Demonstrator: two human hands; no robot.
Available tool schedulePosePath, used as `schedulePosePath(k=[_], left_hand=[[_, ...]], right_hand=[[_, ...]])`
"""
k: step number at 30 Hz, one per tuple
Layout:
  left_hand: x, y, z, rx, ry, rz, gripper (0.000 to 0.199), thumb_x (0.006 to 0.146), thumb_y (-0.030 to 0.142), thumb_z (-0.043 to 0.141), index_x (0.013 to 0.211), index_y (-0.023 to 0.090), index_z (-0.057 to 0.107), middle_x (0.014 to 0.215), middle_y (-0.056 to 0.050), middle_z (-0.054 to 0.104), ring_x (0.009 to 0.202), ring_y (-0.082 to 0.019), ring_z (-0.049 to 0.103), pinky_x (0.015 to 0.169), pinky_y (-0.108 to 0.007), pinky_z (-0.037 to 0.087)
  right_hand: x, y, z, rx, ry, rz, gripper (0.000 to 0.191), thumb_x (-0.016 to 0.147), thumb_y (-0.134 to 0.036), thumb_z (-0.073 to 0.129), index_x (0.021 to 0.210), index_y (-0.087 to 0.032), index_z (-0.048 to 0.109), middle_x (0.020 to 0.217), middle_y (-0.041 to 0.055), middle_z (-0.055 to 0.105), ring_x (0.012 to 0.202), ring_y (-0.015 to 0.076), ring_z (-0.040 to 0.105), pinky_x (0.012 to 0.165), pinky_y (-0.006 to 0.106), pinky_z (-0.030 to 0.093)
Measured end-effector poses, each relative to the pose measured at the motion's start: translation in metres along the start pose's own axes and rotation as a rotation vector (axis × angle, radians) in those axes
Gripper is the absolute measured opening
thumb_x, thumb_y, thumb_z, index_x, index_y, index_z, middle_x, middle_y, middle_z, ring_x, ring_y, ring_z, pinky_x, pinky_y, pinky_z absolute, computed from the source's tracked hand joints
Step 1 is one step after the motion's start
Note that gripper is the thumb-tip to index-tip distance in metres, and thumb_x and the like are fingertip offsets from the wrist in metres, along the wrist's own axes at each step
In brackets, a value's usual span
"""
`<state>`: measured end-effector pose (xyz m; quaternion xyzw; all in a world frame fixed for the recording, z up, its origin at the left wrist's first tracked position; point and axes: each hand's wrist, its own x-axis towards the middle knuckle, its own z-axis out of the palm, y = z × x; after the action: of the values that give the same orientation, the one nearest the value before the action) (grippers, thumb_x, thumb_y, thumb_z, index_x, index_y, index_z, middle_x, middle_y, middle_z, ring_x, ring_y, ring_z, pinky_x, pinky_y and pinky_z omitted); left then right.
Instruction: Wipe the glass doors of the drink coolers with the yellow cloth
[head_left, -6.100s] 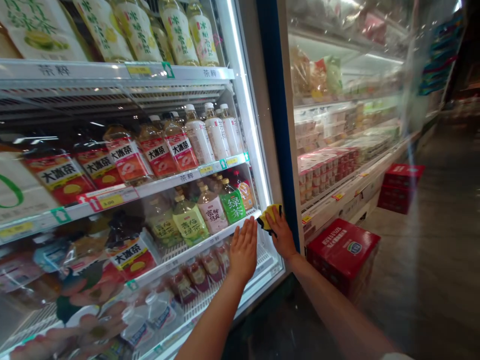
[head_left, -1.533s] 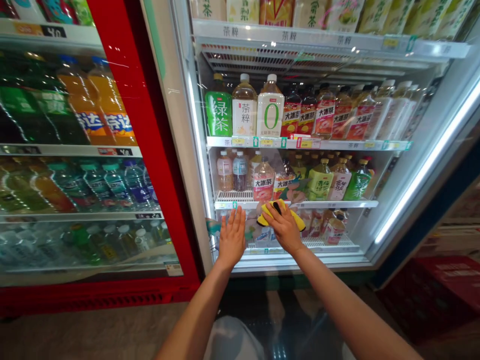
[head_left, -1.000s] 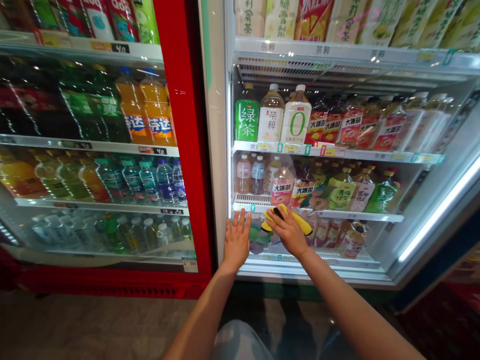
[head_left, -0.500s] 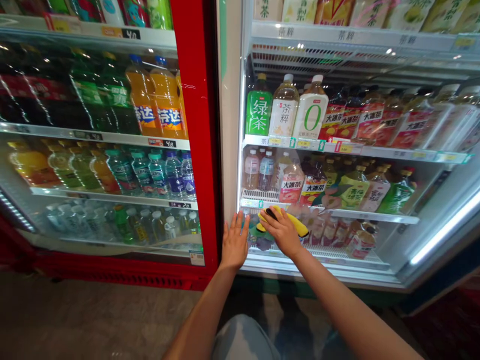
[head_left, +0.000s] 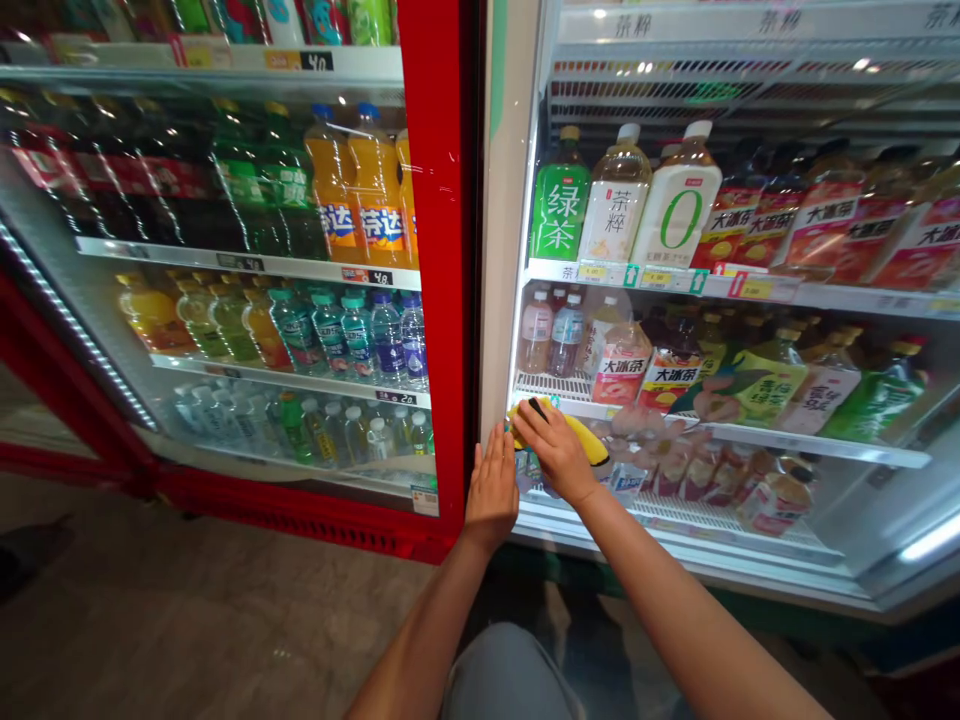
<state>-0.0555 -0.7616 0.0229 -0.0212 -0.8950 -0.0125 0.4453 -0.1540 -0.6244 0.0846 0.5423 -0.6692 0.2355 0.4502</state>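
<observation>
A yellow cloth with black marks (head_left: 583, 440) lies flat against the glass door of the right fridge, low near its left edge. My right hand (head_left: 553, 447) presses on the cloth, which shows above and to the right of the fingers. Just left of it, my left hand (head_left: 493, 485) rests with extended fingers on the pale door frame (head_left: 499, 330), holding nothing. Behind the glass, beside the cloth, are bottles on the lower shelves, such as a pink-labelled bottle (head_left: 622, 365).
A red-framed fridge (head_left: 442, 250) full of drinks stands at the left. Large tea bottles (head_left: 619, 210) fill the right fridge's upper shelf. My knee (head_left: 510, 675) is below my hands, over the brown floor (head_left: 247, 610).
The view has shifted, so the fridges appear farther right. My right hand and the cloth have moved left towards the frame, closer to my left hand.
</observation>
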Motion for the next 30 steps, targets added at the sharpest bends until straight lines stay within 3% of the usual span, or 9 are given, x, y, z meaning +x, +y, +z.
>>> schedulePosePath(k=[4, 7, 10, 14, 18, 22, 26, 30], left_hand=[[0.002, -0.006, 0.001, -0.01, 0.025, -0.07, 0.084, 0.091, 0.006, 0.038, 0.164, 0.01, -0.004, 0.171, -0.018, 0.016, 0.158, -0.029, 0.012, 0.126, -0.051, 0.029], [-0.007, -0.012, 0.013, 0.001, -0.045, -0.103, 0.086, 0.089, 0.004, 0.039, 0.164, 0.009, -0.004, 0.169, -0.019, 0.022, 0.157, -0.028, 0.017, 0.124, -0.049, 0.034], [-0.014, -0.012, 0.029, 0.045, -0.144, -0.147, 0.084, 0.086, -0.001, 0.037, 0.164, 0.009, 0.008, 0.165, -0.019, 0.032, 0.156, -0.028, 0.024, 0.124, -0.05, 0.035], [-0.009, -0.01, 0.034, 0.059, -0.167, -0.165, 0.077, 0.088, -0.002, 0.038, 0.162, 0.009, 0.021, 0.163, -0.019, 0.036, 0.155, -0.029, 0.024, 0.125, -0.052, 0.033], [-0.009, -0.012, 0.024, 0.005, -0.087, -0.194, 0.081, 0.092, 0.004, 0.041, 0.164, 0.01, 0.004, 0.167, -0.02, 0.025, 0.157, -0.029, 0.017, 0.126, -0.052, 0.029], [-0.024, -0.008, 0.026, -0.075, -0.011, -0.295, 0.084, 0.096, 0.009, 0.039, 0.162, 0.012, -0.013, 0.17, -0.02, 0.003, 0.156, -0.029, 0.017, 0.123, -0.043, 0.038], [-0.03, 0.005, 0.036, -0.12, -0.022, -0.214, 0.082, 0.096, 0.001, 0.032, 0.162, 0.017, -0.014, 0.17, -0.018, 0.001, 0.155, -0.03, 0.018, 0.12, -0.042, 0.042], [-0.023, 0.015, 0.036, -0.129, 0.024, -0.126, 0.08, 0.096, 0.001, 0.032, 0.163, 0.014, -0.01, 0.169, -0.019, 0.007, 0.156, -0.031, 0.014, 0.122, -0.047, 0.038]], right_hand=[[0.029, -0.008, 0.019, 0.051, 0.086, 0.003, 0.057, 0.104, -0.014, 0.041, 0.16, -0.026, 0.035, 0.156, 0.01, 0.05, 0.146, 0.0209, 0.047, 0.12, 0.045, 0.044], [0.02, -0.016, 0.028, 0.039, 0.052, -0.059, 0.05, 0.105, -0.016, 0.043, 0.154, -0.024, 0.046, 0.15, 0.0096, 0.058, 0.143, 0.0215, 0.05, 0.117, 0.046, 0.046], [-0.002, -0.013, 0.017, -0.005, -0.014, -0.128, 0.044, 0.104, -0.013, 0.044, 0.146, -0.019, 0.055, 0.148, 0.01, 0.06, 0.146, 0.0225, 0.047, 0.115, 0.046, 0.047], [-0.004, -0.001, 0.001, -0.131, 0.06, -0.068, 0.033, 0.101, -0.016, 0.054, 0.13, -0.025, 0.067, 0.142, 0.0055, 0.066, 0.131, 0.0229, 0.058, 0.106, 0.044, 0.05], [0.008, -0.007, 0.021, -0.151, 0.101, 0.005, 0.026, 0.101, -0.02, 0.056, 0.121, -0.027, 0.072, 0.13, 0.0056, 0.073, 0.114, 0.0208, 0.064, 0.096, 0.037, 0.052], [-0.011, -0.023, 0.043, -0.15, 0.049, 0.046, 0.027, 0.102, -0.024, 0.056, 0.125, -0.025, 0.071, 0.134, 0.0059, 0.071, 0.117, 0.0218, 0.062, 0.095, 0.036, 0.051], [-0.042, -0.022, 0.037, -0.1, -0.041, -0.017, 0.032, 0.102, -0.021, 0.054, 0.128, -0.028, 0.071, 0.13, 0.0038, 0.073, 0.113, 0.0209, 0.063, 0.091, 0.034, 0.053], [-0.045, -0.01, 0.03, -0.021, 0.029, 0.101, 0.031, 0.102, -0.024, 0.052, 0.124, -0.027, 0.074, 0.124, 0.008, 0.074, 0.11, 0.0236, 0.065, 0.094, 0.038, 0.055]])
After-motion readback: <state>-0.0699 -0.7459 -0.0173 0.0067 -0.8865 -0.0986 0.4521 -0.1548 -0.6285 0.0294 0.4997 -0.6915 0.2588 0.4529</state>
